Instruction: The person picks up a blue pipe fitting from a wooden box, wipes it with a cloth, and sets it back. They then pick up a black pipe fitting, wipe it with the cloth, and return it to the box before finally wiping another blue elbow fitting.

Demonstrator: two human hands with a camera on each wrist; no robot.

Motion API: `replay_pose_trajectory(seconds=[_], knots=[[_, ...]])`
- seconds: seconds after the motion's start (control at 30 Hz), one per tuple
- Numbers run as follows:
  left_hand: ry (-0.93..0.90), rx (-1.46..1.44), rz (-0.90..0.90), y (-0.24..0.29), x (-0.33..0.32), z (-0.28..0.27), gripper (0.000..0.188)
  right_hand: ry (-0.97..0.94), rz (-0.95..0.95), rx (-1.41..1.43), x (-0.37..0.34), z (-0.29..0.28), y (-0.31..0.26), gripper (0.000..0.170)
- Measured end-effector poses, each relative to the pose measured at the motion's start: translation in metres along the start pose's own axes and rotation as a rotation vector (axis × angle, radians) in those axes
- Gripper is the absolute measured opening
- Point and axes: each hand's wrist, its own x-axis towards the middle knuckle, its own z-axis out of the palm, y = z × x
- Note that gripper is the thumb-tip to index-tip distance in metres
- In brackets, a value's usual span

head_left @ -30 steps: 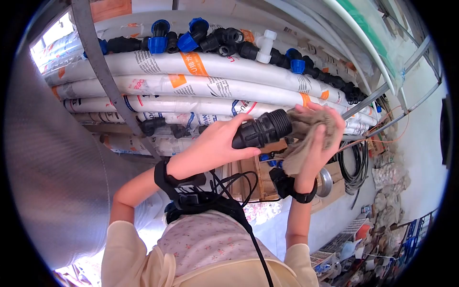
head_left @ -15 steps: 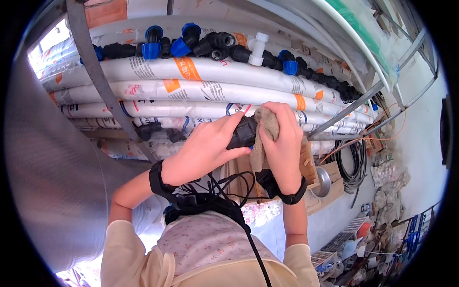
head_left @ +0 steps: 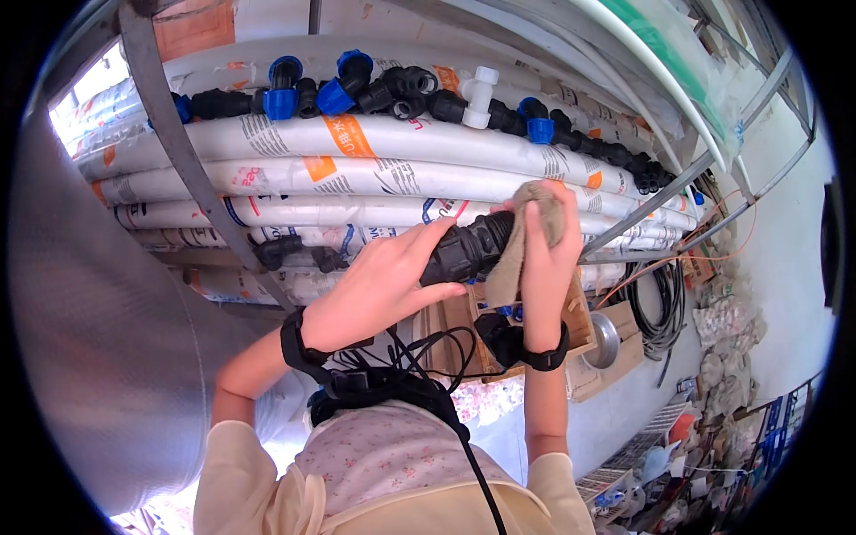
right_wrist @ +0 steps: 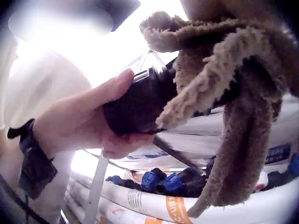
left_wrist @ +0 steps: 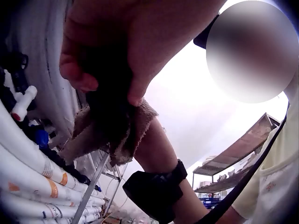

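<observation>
My left hand grips a black plastic pipe fitting by its near end, thumb on one side and fingers on the other. The fitting's ribbed, threaded end points toward my right hand. That hand holds a brown fuzzy cloth against the threaded end, covering its tip. In the right wrist view, folds of the cloth wrap about the fitting and hang below it. The left wrist view shows the fitting dark between my left thumb and fingers, with the cloth just beyond.
Long white wrapped pipes lie stacked on a metal rack behind the hands. Black and blue fittings and a white tee line the top. Below are a wooden box, a metal bowl and coiled black hose.
My right hand brought the cloth leftward over the fitting's threaded end, then drew it slightly back right, so some thread shows again. The left hand keeps its grip, having shifted slightly left.
</observation>
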Motion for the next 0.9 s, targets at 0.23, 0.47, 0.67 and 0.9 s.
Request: replay_pose_trajectory(seconds=[0.23,0.47,0.67,0.9], knots=[[0.061,0.106,0.041,0.004,0.006,-0.003,0.062,-0.091,-0.071,0.100,-0.005,-0.003,-0.015,0.025],[0.111,0.347,0.131,0.008,0.003,0.005,0.066,-0.092,-0.371,-0.359,-0.012,0.008,-0.019,0.033],[0.109,0.403,0.162,0.009,0.000,0.003,0.064,-0.023,-0.375,-0.315,-0.018,0.014,-0.006,0.033],[0.132,0.276,0.245,0.014,-0.005,-0.006,0.059,0.155,-0.511,-0.210,-0.028,0.012,0.003,0.035]])
